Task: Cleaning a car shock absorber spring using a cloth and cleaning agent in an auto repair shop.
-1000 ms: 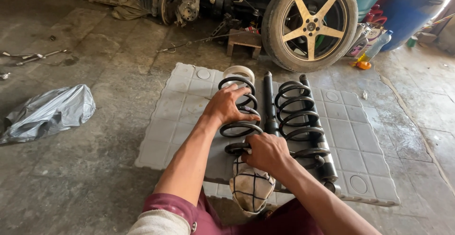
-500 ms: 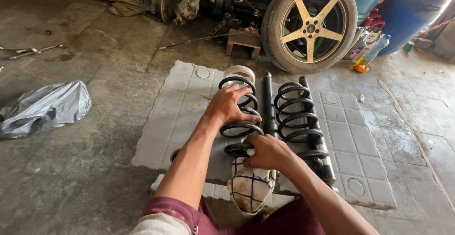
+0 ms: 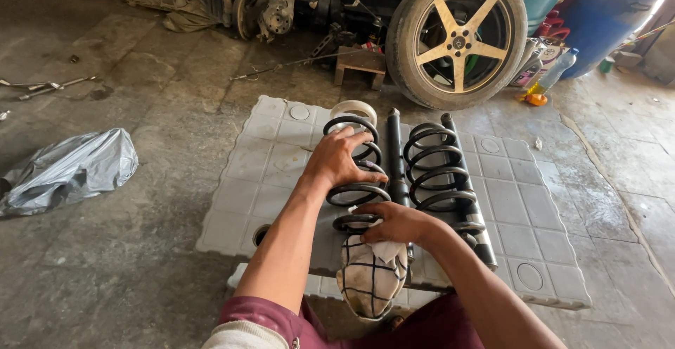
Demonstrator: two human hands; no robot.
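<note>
Left hand [image 3: 337, 159] lying spread, gripping the black coil spring [image 3: 355, 173] on the white plastic panel [image 3: 281, 159], right hand [image 3: 394, 224] at 6 o'clock pressing a checked cloth [image 3: 369, 278] on its near end, second spring [image 3: 439, 173] lying at 3 o'clock

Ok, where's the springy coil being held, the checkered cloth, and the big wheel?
Coil spring [image 3: 355, 193], head view, a lower loop.
Checkered cloth [image 3: 369, 282], head view, hanging middle.
Wheel [image 3: 458, 37], head view, gold hub.

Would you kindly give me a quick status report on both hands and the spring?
Left hand gripping black coil spring on grey panel. Right hand pressing checked cloth at its near end. Second spring alongside, clear.
</note>
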